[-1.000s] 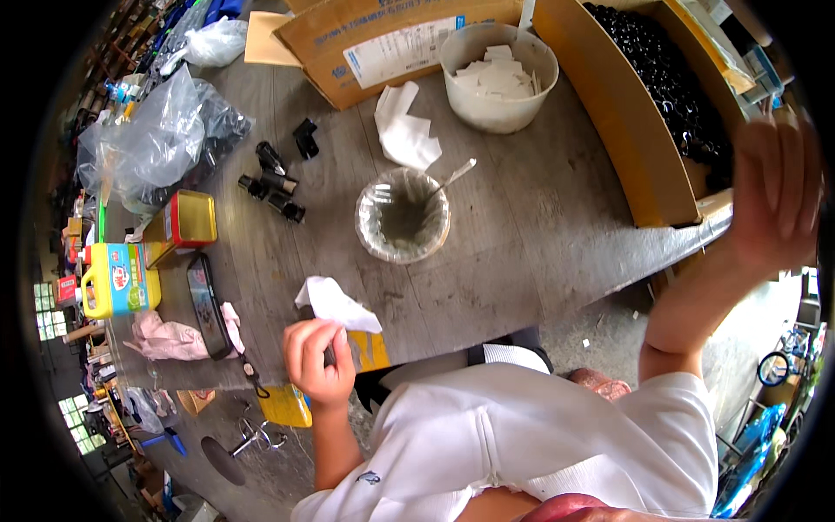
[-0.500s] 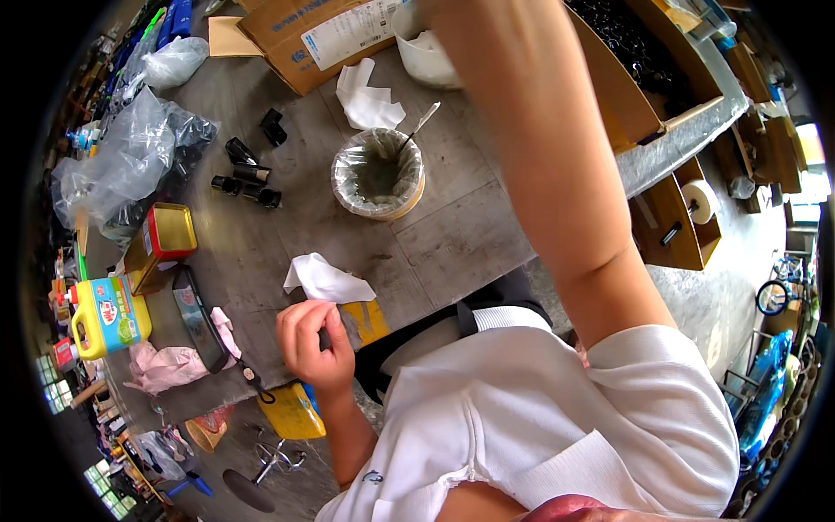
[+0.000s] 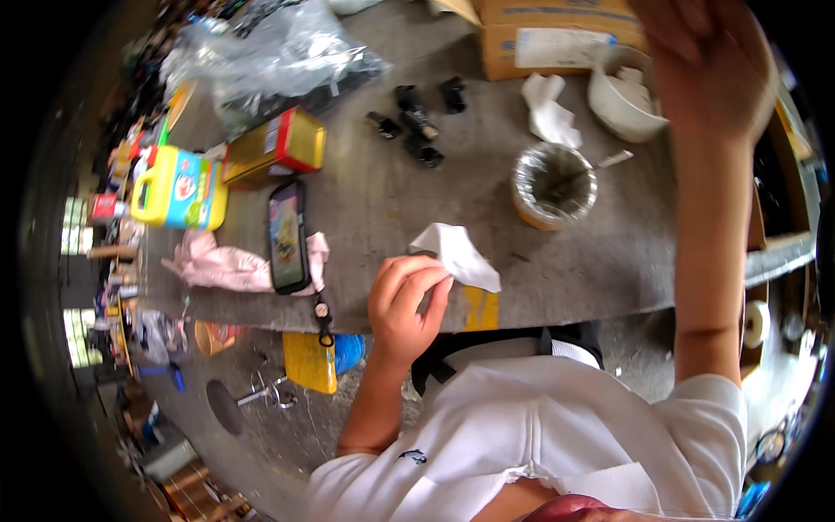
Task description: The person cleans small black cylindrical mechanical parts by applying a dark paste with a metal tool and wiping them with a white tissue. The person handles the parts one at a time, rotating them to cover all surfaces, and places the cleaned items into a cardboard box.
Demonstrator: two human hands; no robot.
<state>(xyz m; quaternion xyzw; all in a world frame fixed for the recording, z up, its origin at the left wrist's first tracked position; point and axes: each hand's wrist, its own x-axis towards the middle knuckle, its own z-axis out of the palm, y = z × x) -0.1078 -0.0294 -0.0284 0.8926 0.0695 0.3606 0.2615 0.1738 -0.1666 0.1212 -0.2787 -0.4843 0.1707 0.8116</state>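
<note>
My left hand (image 3: 405, 300) is closed by the near edge of the table, fingertips and thumb pinching a white tissue (image 3: 463, 257). My right hand (image 3: 718, 74) is raised at the upper right, close to the view and smeared by motion; its fingers run toward the top edge. It passes near a white bowl (image 3: 628, 126) with pale scraps inside. Left of that bowl lies a crumpled white tissue. A tub lined with clear plastic (image 3: 532, 211) stands in front of it, with a thin handle leaning on its rim. Several small black parts (image 3: 419, 124) lie farther left.
At the left stand a yellow jug (image 3: 189, 193) and a gold-and-red tin (image 3: 277, 148). A phone (image 3: 288, 235) rests on a pink cloth (image 3: 217, 264). Clear plastic bags (image 3: 287, 52) cover the far left. A cardboard box (image 3: 557, 19) stands at the back.
The view has swung, shifting the table's things rightward. My right hand, formerly beyond the upper edge, now shows at the upper right. The left hand stays at the white tissue.
</note>
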